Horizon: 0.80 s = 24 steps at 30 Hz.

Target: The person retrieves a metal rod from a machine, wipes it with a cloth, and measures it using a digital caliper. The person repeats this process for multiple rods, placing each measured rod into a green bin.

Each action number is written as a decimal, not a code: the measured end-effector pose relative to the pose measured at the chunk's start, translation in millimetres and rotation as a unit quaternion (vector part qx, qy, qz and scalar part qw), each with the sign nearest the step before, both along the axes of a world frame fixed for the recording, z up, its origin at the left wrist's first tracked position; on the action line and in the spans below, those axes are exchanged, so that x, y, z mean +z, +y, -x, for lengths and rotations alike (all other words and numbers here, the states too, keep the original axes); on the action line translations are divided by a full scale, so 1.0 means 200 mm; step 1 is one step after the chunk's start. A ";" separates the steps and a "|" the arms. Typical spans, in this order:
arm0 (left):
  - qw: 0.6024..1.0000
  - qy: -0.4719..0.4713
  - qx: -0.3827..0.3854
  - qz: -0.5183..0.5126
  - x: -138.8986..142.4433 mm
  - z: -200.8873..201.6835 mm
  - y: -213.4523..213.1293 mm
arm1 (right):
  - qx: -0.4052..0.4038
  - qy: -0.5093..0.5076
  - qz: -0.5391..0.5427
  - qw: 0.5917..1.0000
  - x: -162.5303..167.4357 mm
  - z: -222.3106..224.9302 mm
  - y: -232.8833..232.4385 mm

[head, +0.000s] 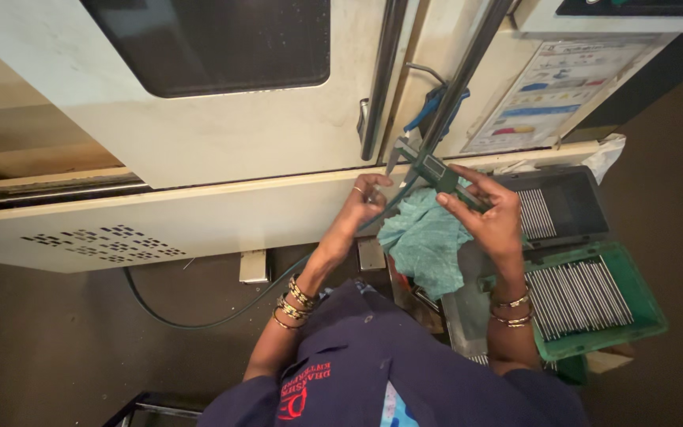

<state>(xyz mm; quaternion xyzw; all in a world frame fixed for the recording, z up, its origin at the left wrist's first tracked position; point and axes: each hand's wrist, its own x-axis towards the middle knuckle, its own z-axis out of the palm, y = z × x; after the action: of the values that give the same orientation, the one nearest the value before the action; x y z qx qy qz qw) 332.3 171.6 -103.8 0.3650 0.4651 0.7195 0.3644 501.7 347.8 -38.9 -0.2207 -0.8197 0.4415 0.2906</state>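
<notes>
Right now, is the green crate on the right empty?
No. The green crate holds a packed row of thin metal rods lying side by side, just beyond the person's right hand.

The scene was lit dimly and warmly from above; the floor [57,348] was left in shadow. Straight edges were bent by wide-angle distortion, and slight softness was seen throughout.
</notes>
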 end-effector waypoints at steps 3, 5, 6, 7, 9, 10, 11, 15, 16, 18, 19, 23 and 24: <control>0.999 -0.023 -0.024 -0.030 0.01 -0.01 0.01 | 0.002 -0.020 0.020 1.000 -0.03 -0.01 0.03; 0.997 0.048 -0.023 -0.054 0.00 -0.02 0.00 | 0.028 -0.003 0.013 1.000 -0.04 -0.02 0.04; 0.994 0.084 -0.023 -0.066 0.00 -0.03 0.00 | 0.055 0.021 -0.003 0.998 -0.04 -0.03 0.04; 0.991 0.121 -0.001 -0.052 0.00 -0.03 0.01 | 0.082 0.046 -0.018 0.995 -0.04 -0.03 0.04; 0.980 0.194 0.044 -0.023 0.00 -0.03 0.02 | 0.087 0.038 0.012 0.995 -0.03 -0.04 0.04; 0.978 0.202 0.046 -0.028 0.00 -0.03 0.02 | 0.090 0.034 0.028 0.995 -0.02 -0.05 0.03; 0.976 0.210 0.047 -0.032 0.00 -0.02 0.02 | 0.085 0.026 0.020 0.996 -0.01 -0.05 0.03; 0.984 0.173 0.031 -0.039 0.01 -0.03 0.04 | 0.086 0.028 0.007 0.996 0.02 -0.07 0.01; 0.978 0.199 0.036 -0.049 0.01 -0.03 0.04 | 0.093 0.035 0.008 0.995 0.02 -0.06 0.01; 0.964 0.253 0.046 -0.070 0.02 -0.03 0.04 | 0.064 0.021 -0.057 0.996 0.03 -0.07 0.00; 0.976 0.203 0.028 -0.069 0.03 -0.03 0.04 | 0.050 0.014 -0.089 0.995 0.03 -0.07 0.00; 0.988 0.138 0.010 -0.070 0.06 -0.03 0.04 | 0.065 0.039 -0.044 0.996 0.04 -0.06 0.00; 0.985 0.155 0.019 -0.073 0.06 -0.03 0.04 | 0.067 0.043 -0.060 0.995 0.05 -0.06 0.00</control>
<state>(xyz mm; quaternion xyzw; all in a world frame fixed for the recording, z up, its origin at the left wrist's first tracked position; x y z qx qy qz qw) 337.5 179.9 -91.3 0.4894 0.4689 0.6927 0.2465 513.2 347.7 -29.6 -0.1283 -0.8445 0.4188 0.3082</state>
